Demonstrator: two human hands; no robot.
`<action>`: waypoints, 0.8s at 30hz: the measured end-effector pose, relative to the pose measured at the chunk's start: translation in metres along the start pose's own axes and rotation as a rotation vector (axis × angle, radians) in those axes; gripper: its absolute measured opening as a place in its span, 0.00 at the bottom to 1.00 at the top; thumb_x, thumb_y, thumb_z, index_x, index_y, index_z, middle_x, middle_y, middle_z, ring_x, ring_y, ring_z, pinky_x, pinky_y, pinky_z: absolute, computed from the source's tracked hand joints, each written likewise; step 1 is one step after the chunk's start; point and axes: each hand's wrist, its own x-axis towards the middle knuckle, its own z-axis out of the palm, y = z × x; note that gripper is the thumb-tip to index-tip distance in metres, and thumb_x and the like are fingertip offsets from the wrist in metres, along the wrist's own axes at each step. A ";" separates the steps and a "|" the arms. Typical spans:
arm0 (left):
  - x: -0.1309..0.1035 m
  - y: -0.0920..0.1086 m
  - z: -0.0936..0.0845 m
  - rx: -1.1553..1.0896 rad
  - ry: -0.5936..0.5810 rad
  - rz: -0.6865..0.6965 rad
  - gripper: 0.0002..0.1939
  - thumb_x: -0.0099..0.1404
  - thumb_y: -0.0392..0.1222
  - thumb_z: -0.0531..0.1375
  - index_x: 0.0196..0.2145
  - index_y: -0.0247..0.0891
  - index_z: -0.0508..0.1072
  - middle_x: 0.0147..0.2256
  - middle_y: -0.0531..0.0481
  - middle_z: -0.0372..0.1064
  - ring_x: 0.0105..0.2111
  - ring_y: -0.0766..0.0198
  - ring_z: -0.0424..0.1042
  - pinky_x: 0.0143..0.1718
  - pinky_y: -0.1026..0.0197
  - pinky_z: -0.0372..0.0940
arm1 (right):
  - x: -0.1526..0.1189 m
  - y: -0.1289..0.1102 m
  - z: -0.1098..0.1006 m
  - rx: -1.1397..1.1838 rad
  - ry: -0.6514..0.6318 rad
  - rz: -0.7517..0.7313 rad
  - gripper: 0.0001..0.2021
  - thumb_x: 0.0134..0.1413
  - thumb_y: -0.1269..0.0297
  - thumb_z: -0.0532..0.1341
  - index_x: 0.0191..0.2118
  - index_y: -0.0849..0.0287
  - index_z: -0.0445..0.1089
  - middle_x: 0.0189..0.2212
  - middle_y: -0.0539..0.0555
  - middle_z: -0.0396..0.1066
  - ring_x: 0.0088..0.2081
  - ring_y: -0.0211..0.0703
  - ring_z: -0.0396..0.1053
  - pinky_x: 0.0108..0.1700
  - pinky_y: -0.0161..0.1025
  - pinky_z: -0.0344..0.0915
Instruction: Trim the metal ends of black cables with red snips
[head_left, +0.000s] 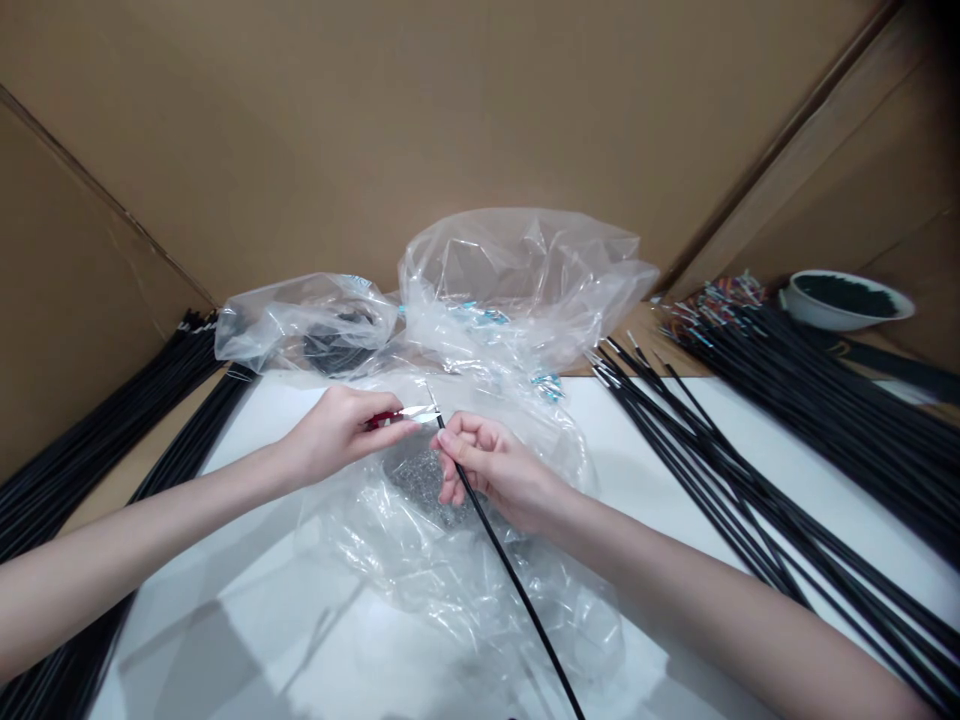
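My left hand is closed around a small red-handled tool, whose metal end meets the tip of a black cable. My right hand pinches that cable just below its tip, between thumb and fingers. A thin pale end sticks up past the tool. The cable slants down to the bottom edge. Below the hands, an open clear plastic bag holds a heap of small shiny grey pieces.
Black cable bundles lie at left and right, with looser cables nearer on the right. Clear bags stand behind. A white bowl of dark bits sits back right. Cardboard walls surround the white table.
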 end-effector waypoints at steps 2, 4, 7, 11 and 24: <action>0.002 0.002 -0.001 0.016 -0.027 0.008 0.16 0.64 0.47 0.54 0.24 0.33 0.69 0.17 0.58 0.54 0.17 0.75 0.51 0.20 0.70 0.49 | -0.001 -0.001 0.001 -0.043 0.017 -0.028 0.14 0.47 0.58 0.65 0.28 0.61 0.61 0.17 0.45 0.67 0.17 0.34 0.69 0.18 0.28 0.63; 0.005 0.004 -0.004 0.018 -0.063 0.003 0.18 0.64 0.47 0.54 0.22 0.33 0.67 0.16 0.58 0.52 0.17 0.75 0.50 0.20 0.70 0.47 | -0.002 -0.001 0.003 -0.081 0.032 -0.048 0.14 0.48 0.58 0.64 0.27 0.61 0.60 0.17 0.45 0.67 0.17 0.34 0.69 0.18 0.28 0.63; 0.007 0.007 -0.007 -0.007 -0.116 -0.042 0.20 0.64 0.48 0.53 0.20 0.33 0.65 0.16 0.59 0.50 0.17 0.75 0.47 0.19 0.70 0.46 | -0.002 -0.002 0.003 -0.107 0.051 -0.054 0.13 0.49 0.58 0.64 0.27 0.61 0.60 0.17 0.45 0.67 0.17 0.34 0.68 0.18 0.29 0.63; 0.005 0.005 -0.007 -0.078 -0.093 -0.104 0.20 0.65 0.48 0.52 0.20 0.33 0.65 0.16 0.58 0.50 0.18 0.74 0.48 0.19 0.70 0.46 | -0.001 -0.002 0.001 -0.056 0.014 -0.025 0.13 0.49 0.58 0.63 0.30 0.62 0.63 0.18 0.46 0.66 0.18 0.34 0.69 0.19 0.29 0.63; -0.004 0.002 0.011 -0.022 0.053 -0.016 0.15 0.65 0.46 0.53 0.26 0.33 0.69 0.18 0.57 0.56 0.18 0.74 0.53 0.21 0.70 0.50 | 0.000 -0.001 -0.001 0.084 -0.082 0.017 0.12 0.51 0.57 0.62 0.30 0.62 0.65 0.18 0.45 0.64 0.18 0.30 0.67 0.18 0.27 0.60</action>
